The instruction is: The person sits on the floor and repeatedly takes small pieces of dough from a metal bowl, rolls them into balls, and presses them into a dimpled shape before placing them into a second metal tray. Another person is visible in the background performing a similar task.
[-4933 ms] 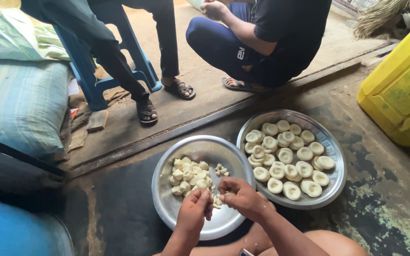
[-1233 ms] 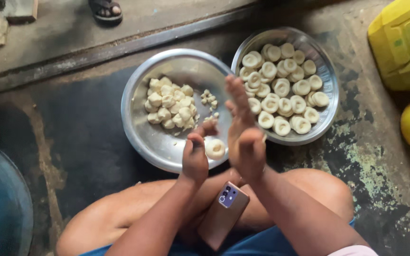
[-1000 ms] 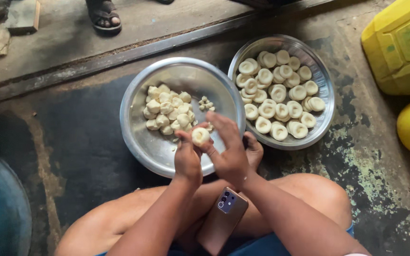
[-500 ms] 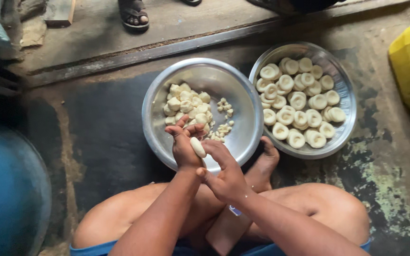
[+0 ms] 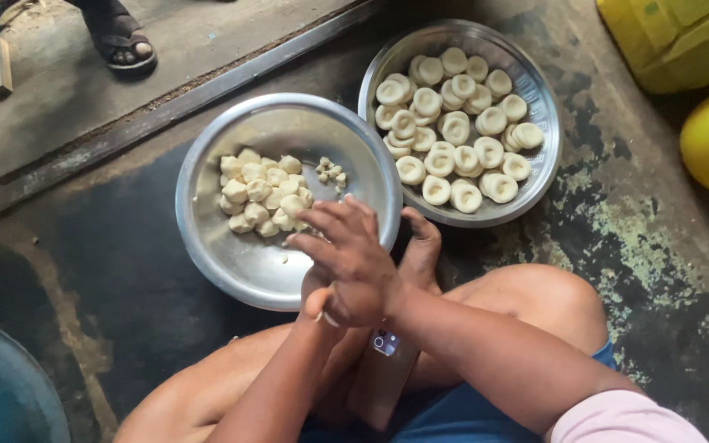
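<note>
Bare forearms run back from both hands; behind the right hand (image 5: 354, 258) a pale pink sleeve (image 5: 625, 418) shows, with blue shorts (image 5: 469, 410) beneath and bare knees.

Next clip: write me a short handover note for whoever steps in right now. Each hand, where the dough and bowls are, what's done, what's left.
Right hand: lies flat on top of the left, palms pressed together, fingers spread.
Left hand: underneath, mostly hidden; whether a dough piece sits between the palms cannot be seen.
Left bowl: a heap of rough dough lumps plus a few small crumbs.
Right bowl: full of shaped, dimpled rounds.
Phone rests on the lap.
Done: about two dozen rounds shaped.
Left: the heap of lumps in the left bowl.
</note>
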